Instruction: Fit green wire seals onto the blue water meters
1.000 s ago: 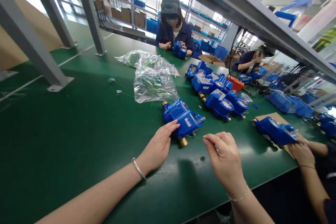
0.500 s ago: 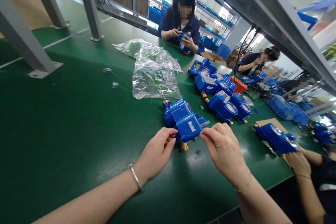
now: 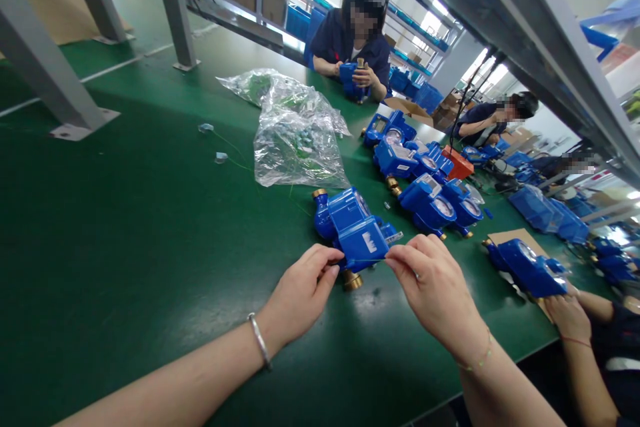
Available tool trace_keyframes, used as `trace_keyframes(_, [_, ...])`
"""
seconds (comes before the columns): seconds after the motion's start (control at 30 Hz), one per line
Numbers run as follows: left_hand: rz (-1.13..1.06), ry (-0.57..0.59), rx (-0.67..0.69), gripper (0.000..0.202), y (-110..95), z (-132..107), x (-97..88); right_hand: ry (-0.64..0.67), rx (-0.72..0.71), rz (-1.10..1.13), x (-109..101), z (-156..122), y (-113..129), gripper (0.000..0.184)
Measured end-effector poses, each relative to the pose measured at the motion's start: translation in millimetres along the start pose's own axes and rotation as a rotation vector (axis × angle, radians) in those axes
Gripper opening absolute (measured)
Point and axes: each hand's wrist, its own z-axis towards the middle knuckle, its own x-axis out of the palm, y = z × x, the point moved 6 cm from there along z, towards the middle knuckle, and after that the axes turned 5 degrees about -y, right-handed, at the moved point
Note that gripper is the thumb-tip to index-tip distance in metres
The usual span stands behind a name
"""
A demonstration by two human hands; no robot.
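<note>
A blue water meter (image 3: 347, 210) with brass threaded ends lies on the green table in front of me. Along its near edge runs a thin green wire (image 3: 367, 260), stretched between my two hands. My left hand (image 3: 305, 287) is closed in a pinch at the meter's left corner, where the wire ends in its fingers. My right hand (image 3: 433, 287) pinches the wire's other end at the right corner, thumb against forefinger. The fingertips cover both ends of the wire, and whether it passes through the meter I cannot tell.
Behind the meter lies a clear plastic bag (image 3: 300, 147) of green wires. Two small clear tags (image 3: 221, 157) on wires are left of it. Several blue meters (image 3: 425, 200) stand back right. Co-workers handle meters across the table and at right. Metal posts (image 3: 175, 7) rise at left.
The view has shifted slightly. My hands keep their pinch on the wire at the meter's near edge. The co-worker opposite has turned the meter in their hands.
</note>
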Motion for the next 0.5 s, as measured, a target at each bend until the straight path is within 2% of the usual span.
trace_keyframes(0.5, [0.007,-0.002,0.02,0.019,0.0,1.9,2.4,0.054,-0.042,-0.016,-2.2,7.0,1.6,0.012])
